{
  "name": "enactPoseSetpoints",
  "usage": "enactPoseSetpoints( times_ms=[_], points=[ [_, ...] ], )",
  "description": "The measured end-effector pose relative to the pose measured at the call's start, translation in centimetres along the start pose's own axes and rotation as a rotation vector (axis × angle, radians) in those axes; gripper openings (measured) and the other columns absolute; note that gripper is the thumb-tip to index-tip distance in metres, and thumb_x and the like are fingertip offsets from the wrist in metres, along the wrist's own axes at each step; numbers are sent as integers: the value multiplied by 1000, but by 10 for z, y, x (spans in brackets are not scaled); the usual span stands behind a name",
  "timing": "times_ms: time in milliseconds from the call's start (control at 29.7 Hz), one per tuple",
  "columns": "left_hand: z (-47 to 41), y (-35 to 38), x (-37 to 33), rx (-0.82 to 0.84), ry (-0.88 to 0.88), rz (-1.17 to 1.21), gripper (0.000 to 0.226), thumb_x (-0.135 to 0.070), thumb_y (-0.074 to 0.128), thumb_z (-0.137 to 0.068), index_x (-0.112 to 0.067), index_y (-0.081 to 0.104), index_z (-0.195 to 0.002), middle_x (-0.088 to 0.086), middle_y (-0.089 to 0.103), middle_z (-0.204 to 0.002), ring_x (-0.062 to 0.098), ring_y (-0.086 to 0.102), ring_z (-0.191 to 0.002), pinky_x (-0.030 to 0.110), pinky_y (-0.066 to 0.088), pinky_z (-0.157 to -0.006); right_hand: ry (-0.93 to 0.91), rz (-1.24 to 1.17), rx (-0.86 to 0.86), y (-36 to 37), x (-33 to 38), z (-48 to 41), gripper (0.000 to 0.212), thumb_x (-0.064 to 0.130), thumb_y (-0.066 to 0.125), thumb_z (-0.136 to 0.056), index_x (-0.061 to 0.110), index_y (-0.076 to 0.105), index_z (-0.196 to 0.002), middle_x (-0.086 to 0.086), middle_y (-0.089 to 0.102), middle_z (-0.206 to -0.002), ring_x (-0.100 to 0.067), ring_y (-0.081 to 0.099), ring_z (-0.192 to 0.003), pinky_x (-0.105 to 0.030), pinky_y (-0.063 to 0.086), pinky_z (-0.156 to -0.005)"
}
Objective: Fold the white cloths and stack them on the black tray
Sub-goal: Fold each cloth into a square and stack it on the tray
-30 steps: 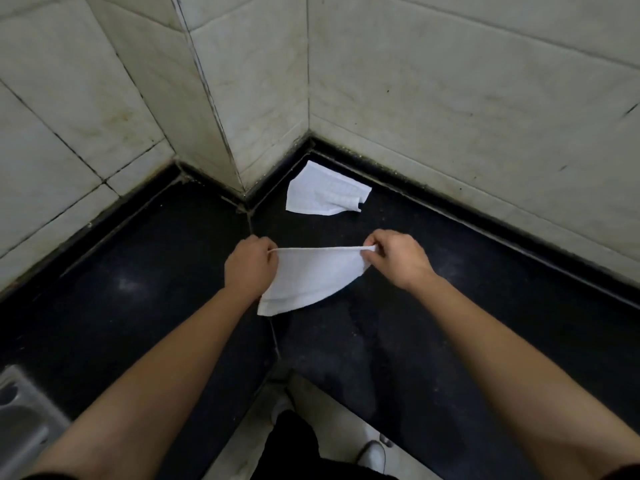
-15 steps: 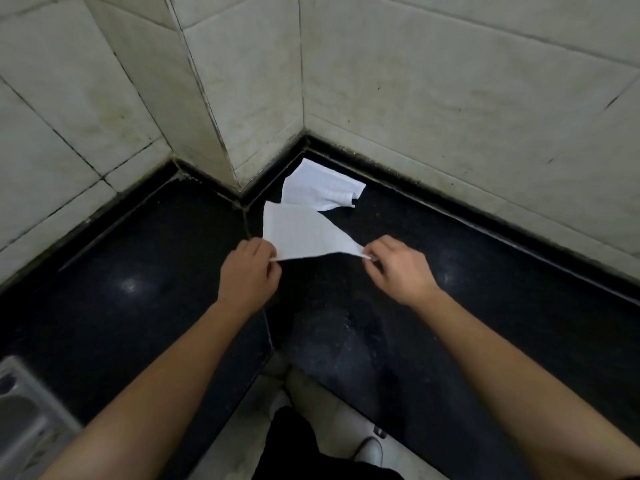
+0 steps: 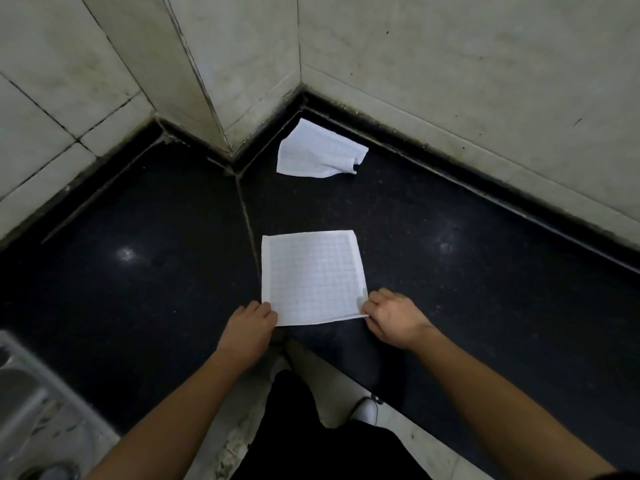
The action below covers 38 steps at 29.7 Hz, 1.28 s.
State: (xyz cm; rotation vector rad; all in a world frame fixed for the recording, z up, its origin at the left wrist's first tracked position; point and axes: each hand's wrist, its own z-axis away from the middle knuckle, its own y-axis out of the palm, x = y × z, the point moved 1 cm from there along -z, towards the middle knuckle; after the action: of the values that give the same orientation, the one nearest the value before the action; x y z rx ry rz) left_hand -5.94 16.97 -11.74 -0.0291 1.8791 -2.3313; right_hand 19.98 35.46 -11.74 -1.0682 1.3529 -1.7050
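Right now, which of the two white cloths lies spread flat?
The near cloth, pinched at its near corners by the left hand and right hand. The far cloth by the wall is rumpled, one corner turned over.

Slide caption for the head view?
Left hand and right hand hold near corners of flat white cloth on black counter; crumpled cloth behind.

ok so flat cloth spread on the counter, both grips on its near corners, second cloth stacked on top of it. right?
Not stacked. The second cloth lies apart from the flat cloth, rumpled, farther back by the wall; the head view shows it. The rest holds: flat cloth spread on the counter, left grip and right grip on its near corners.
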Motion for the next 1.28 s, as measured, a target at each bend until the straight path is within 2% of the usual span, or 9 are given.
enactPoseSetpoints(
  times_ms=[101, 168, 269, 471, 639, 807, 942, 1144, 1278],
  points=[
    [0, 1, 0, 48, -14, 52, 22, -8, 81, -58, -17, 67, -73, 2, 62, -79, 22, 59, -70, 31, 49, -58, 27, -61, 114, -3, -5, 0, 18, 30, 60, -86, 19, 69, -98, -2, 62, -96, -23, 59, -90, -38, 53, -77],
    [-1, -2, 1, 77, -65, 136, 13, -9, 71, -75, -16, 71, -85, 1, 63, -91, 23, 59, -87, 33, 49, -70, 64, -102, 227, -8, -6, -2, 29, 35, 51, -89, 24, 68, -109, 3, 60, -106, -18, 54, -102, -34, 46, -93],
    [-9, -12, 9, 83, -182, 332, 20, -14, 57, -91, -18, 72, -105, -2, 62, -105, 17, 53, -101, 29, 46, -82, 193, -296, 271, -22, -10, -9, 21, 39, 54, -89, 32, 70, -102, 11, 57, -104, -11, 55, -97, -31, 46, -92],
    [-54, -37, 35, -79, -631, 917, 22, -15, 68, -90, -18, 67, -112, -2, 64, -99, 16, 61, -94, 22, 47, -76, 702, -937, -6, -30, -29, -53, 4, 34, 74, -86, 30, 74, -85, 9, 73, -86, -8, 69, -85, -31, 58, -83],
    [-95, -39, 48, -202, -893, 1225, 17, -15, 72, -87, -12, 69, -103, 4, 68, -101, 19, 64, -96, 31, 52, -84, 851, -1072, -131, -31, -42, -96, 8, 34, 78, -85, 28, 74, -86, 10, 74, -87, -9, 70, -87, -28, 57, -84],
    [-129, -37, 59, -266, -939, 1234, 17, -13, 69, -90, -11, 70, -106, 1, 67, -98, 11, 61, -86, 15, 44, -70, 889, -971, -139, -17, -56, -124, 16, 38, 71, -89, 27, 74, -100, 7, 73, -92, -12, 68, -90, -31, 56, -87],
    [-141, -28, 65, -238, -934, 1160, 18, -14, 69, -89, -11, 71, -107, 1, 68, -100, 13, 62, -89, 25, 47, -81, 908, -891, -118, -12, -61, -133, 21, 40, 64, -93, 29, 73, -108, 7, 73, -98, -13, 67, -94, -32, 55, -89],
    [-146, -19, 65, -244, -954, 1050, 18, -20, 67, -90, -16, 71, -107, -5, 66, -94, 13, 62, -89, 25, 46, -78, 947, -767, -116, -7, -60, -139, 20, 45, 62, -92, 35, 70, -107, 12, 71, -93, -14, 66, -92, -38, 55, -88],
    [-139, -17, 62, -285, -872, 938, 29, -27, 65, -91, -14, 66, -117, 2, 64, -110, 20, 62, -100, 30, 48, -82, 874, -669, -116, -8, -56, -139, 32, 44, 59, -95, 28, 64, -122, 7, 67, -102, -17, 63, -98, -39, 52, -90]
  ],
)
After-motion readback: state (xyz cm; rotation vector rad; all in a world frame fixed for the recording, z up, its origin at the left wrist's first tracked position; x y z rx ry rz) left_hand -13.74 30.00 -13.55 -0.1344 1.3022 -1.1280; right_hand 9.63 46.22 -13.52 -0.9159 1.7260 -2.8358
